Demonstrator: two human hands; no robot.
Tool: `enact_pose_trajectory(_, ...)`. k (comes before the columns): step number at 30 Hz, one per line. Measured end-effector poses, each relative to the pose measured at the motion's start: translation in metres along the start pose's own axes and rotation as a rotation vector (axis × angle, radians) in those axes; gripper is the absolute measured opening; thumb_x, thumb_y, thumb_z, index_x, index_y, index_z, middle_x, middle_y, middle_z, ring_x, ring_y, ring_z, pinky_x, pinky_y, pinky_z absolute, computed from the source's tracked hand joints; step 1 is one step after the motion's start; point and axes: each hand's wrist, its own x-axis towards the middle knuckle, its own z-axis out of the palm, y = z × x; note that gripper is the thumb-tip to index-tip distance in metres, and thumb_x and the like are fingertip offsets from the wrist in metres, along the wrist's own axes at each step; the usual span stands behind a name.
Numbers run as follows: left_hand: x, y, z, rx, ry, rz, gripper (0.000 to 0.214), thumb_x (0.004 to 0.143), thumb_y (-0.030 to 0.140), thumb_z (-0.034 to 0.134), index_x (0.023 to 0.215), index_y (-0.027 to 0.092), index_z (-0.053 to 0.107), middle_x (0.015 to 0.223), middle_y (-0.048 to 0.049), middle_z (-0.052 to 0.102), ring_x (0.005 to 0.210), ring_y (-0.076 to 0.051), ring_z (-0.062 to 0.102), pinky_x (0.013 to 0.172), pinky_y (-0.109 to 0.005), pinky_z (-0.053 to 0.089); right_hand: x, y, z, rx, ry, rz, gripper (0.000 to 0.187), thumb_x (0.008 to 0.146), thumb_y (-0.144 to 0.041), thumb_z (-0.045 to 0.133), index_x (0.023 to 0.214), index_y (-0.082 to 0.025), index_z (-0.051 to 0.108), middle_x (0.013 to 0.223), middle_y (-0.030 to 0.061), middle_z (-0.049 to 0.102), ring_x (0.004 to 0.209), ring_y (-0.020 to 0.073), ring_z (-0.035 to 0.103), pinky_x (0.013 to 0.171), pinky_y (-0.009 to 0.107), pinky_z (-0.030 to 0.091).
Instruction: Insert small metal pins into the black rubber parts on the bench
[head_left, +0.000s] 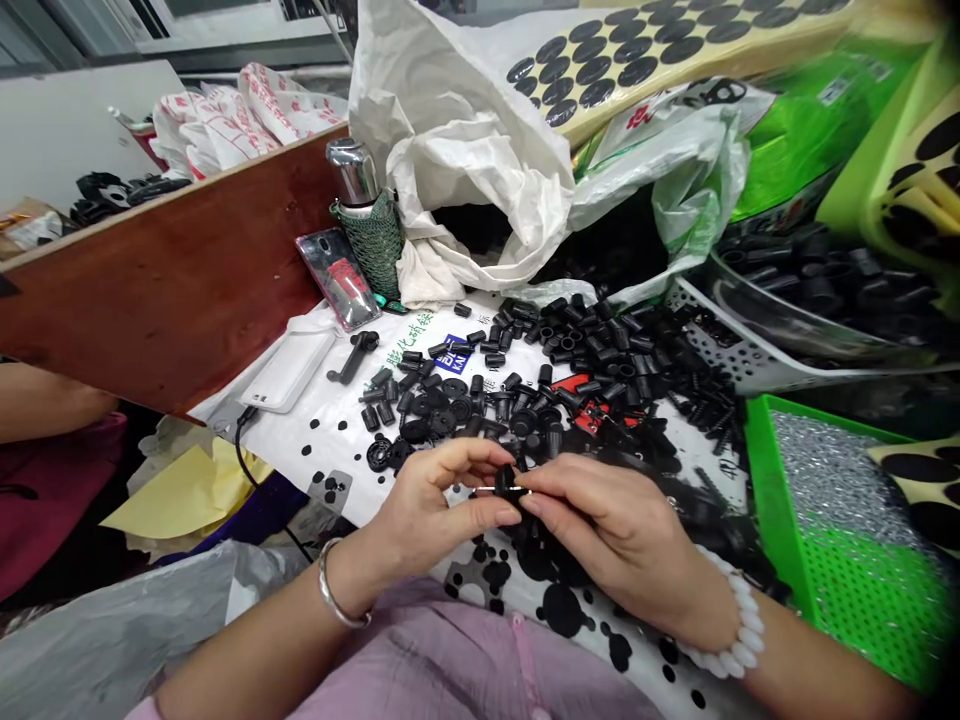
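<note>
Low over the front of the worktable, my left hand [442, 492] pinches a small black plastic part [505, 481] between thumb and fingers. A thin metal pin [486, 489] runs crosswise through or along it. From the other side, my right hand [611, 530] has its thumb and index finger closed at the pin's right end, close to the part. The fingertips hide some of both. Just beyond the hands lie black round caps [448, 410] and a spread heap of short black tubes [592, 340].
A green tray [787, 530] of small silvery pieces stands at the right, below a perforated white basket [739, 345]. A white sack [480, 180], a flask [367, 220] and a phone [337, 280] are at the back. Another person's arm [56, 400] shows behind the wooden board [187, 270].
</note>
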Motion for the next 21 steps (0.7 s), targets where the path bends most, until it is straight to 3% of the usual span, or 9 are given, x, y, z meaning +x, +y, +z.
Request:
enact_pose_trajectory(7, -0.012, 0.004, -0.006, 0.364, -0.253, 0.096, 0.046, 0.085, 0.019, 0.051, 0.13, 0.017, 0.04, 0.109, -0.0089, 0.062, 0.087, -0.016, 0.061, 0.077, -0.028, 0.049, -0.011, -0.002, 0.003, -0.105, -0.04, -0.07, 0.015, 0.086, -0.01, 0.045, 0.092, -0.01, 0.059, 0.072, 0.0062, 0.061, 0.064, 0.0125, 0.056, 0.056, 0.024, 0.046)
enact_pose_trajectory(9, -0.012, 0.003, -0.006, 0.5, -0.252, 0.121, 0.042, 0.088, 0.015, 0.044, 0.129, 0.014, 0.04, 0.102, -0.0098, 0.064, 0.087, -0.017, 0.06, 0.077, -0.03, 0.049, -0.011, -0.001, 0.005, -0.084, -0.058, -0.045, 0.015, 0.086, -0.011, 0.045, 0.091, -0.01, 0.059, 0.071, 0.0058, 0.061, 0.063, 0.0124, 0.056, 0.056, 0.024, 0.046)
enact_pose_trajectory(12, -0.01, -0.001, -0.003, 0.627, -0.182, 0.16, 0.033, 0.088, 0.013, 0.04, 0.119, 0.012, 0.049, 0.084, -0.008, 0.065, 0.075, -0.017, 0.06, 0.069, -0.029, 0.048, -0.01, -0.002, 0.006, -0.053, -0.066, -0.032, 0.015, 0.087, -0.011, 0.045, 0.092, -0.01, 0.059, 0.071, 0.0054, 0.06, 0.064, 0.0122, 0.055, 0.056, 0.024, 0.046)
enact_pose_trajectory(16, -0.009, -0.002, -0.001, 0.586, -0.199, 0.134, 0.02, 0.088, 0.013, 0.04, 0.1, 0.015, 0.056, 0.074, -0.0033, 0.061, 0.066, -0.013, 0.055, 0.064, -0.024, 0.044, -0.009, -0.004, 0.004, -0.096, -0.074, -0.032, 0.016, 0.087, -0.016, 0.046, 0.097, -0.01, 0.058, 0.079, 0.0071, 0.061, 0.07, 0.0135, 0.057, 0.061, 0.025, 0.048)
enact_pose_trajectory(21, -0.009, 0.001, 0.001, 0.518, -0.26, 0.049, 0.019, 0.086, 0.011, 0.04, 0.07, 0.014, 0.05, 0.061, 0.0011, 0.049, 0.054, -0.009, 0.043, 0.054, -0.021, 0.036, -0.007, -0.004, -0.002, -0.194, -0.203, -0.039, 0.05, 0.084, -0.037, 0.052, 0.124, -0.01, 0.042, 0.114, 0.0141, 0.051, 0.098, 0.0203, 0.055, 0.072, 0.03, 0.049)
